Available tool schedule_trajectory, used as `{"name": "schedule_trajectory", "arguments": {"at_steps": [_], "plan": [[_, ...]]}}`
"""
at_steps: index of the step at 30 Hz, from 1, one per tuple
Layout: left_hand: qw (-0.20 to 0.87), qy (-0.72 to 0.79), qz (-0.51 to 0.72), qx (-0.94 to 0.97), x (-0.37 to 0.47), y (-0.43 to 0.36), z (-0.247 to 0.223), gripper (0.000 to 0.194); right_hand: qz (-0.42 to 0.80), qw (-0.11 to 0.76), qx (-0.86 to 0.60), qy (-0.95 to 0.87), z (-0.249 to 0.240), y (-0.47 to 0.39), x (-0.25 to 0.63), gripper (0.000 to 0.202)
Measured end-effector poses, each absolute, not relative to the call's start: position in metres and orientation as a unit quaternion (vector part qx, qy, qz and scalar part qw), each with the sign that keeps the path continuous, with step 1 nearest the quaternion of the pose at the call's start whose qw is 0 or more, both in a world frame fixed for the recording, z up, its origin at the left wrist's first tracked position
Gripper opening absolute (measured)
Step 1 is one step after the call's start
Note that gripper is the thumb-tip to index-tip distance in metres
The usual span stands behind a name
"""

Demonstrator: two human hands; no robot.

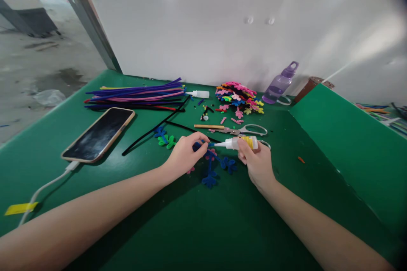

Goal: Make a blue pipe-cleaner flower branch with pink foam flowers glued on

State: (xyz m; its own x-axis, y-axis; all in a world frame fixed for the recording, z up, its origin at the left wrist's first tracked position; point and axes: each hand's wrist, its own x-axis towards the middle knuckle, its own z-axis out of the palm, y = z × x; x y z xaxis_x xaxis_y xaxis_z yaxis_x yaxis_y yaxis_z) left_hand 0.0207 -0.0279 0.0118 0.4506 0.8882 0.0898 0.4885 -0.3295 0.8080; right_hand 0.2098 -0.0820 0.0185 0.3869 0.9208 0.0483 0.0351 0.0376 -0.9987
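Note:
Between the fingertips of my left hand (190, 149) is a blue fuzzy pipe-cleaner piece, mostly hidden by the fingers. My right hand (257, 161) grips a small glue bottle (251, 142) with a yellow label, tipped sideways. Its thin nozzle points left and meets or nearly meets the blue piece. Under and beside the hands lie blue pipe-cleaner flowers (210, 178), with bits of pink among them. A green pipe-cleaner flower (166, 141) rests left of my left hand. Scissors (244, 130) lie just beyond the glue bottle.
A phone (99, 135) on a cable lies at left. Behind it is a bundle of pipe cleaners (136, 95). A second glue bottle (201, 94), a pile of colourful flowers (238, 97) and a purple water bottle (280, 84) stand or lie along the back. A green panel (356, 156) rises at right.

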Motion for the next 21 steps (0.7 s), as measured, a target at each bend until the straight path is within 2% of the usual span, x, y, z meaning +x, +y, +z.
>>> {"name": "schedule_trajectory", "arguments": {"at_steps": [21], "plan": [[0.379,0.448,0.271,0.763,0.021,-0.0285,0.0138,0.02,0.41,0.602,-0.564,-0.389,0.0147,-0.0806,0.2094,0.023]]}}
